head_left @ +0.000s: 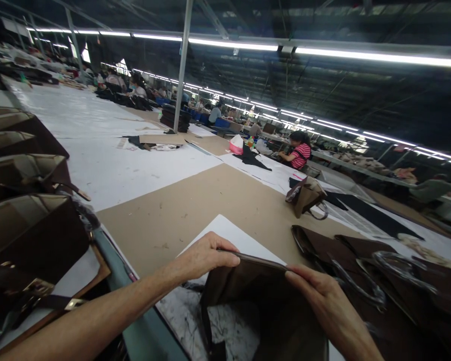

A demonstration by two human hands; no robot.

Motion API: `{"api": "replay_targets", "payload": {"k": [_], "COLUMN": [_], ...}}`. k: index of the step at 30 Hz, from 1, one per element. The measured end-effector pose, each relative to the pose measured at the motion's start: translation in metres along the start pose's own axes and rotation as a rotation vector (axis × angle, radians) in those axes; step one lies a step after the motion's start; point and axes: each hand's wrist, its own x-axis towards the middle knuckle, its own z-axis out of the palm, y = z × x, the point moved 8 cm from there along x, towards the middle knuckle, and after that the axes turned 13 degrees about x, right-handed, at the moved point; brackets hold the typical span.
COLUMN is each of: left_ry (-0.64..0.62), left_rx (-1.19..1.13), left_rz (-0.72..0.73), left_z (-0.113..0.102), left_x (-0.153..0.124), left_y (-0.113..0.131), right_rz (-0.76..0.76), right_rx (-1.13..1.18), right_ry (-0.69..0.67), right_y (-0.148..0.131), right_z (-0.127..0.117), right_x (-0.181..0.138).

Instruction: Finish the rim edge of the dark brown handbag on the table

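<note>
Nearest, both hands pinch the top rim of a brown handbag (263, 306) held upright at the surface's (195, 200) front edge: left hand (206, 256) at its left corner, right hand (319, 293) at its right. Beyond lie flat brown bags (361, 260), then one standing handbag (306, 195).

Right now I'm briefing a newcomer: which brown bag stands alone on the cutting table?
Follow the long table past both hands, towards the person in the striped top. Right of the tan board sits a small brown bag, upright and alone, its handle loop drooping, unlike the flat bags nearer.
</note>
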Motion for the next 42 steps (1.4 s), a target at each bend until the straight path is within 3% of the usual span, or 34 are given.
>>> {"api": "replay_targets", "payload": {"k": [4, 10, 15, 28, 36, 38, 42], "left_ry": [0.047, 0.058, 0.109, 0.018, 0.012, 0.013, 0.095], "left_rx": [0.053, 0.088, 0.126, 0.301, 0.278, 0.386, 0.864], "left_rz": [-0.044, 0.058, 0.037, 0.046, 0.023, 0.048, 0.193], "left_z": [-0.001, -0.001, -0.004, 0.000, -0.003, -0.004, -0.004], "left_x": [0.000, -0.001, 0.004, 0.010, 0.018, 0.016, 0.013], "left_y": [-0.002, 0.004, 0.001, 0.003, -0.003, 0.004, 0.039], "right_rz": [-0.019, -0.018, -0.031, -0.089, -0.082, -0.062, -0.042], "right_rx": [-0.009, -0.024, -0.049, -0.006, -0.022, -0.041, -0.078], "right_ry": [0.010, 0.041, 0.021, 0.071, 0.055, 0.052, 0.082], "right_y": [-0.007, -0.012, -0.010, -0.025, -0.024, -0.023, -0.021], "right_z": [0.000, 0.001, 0.002, 0.000, 0.003, 0.004, 0.003], "right_x": [-0.002, -0.006, -0.005, -0.007, -0.005, -0.004, -0.004]}}
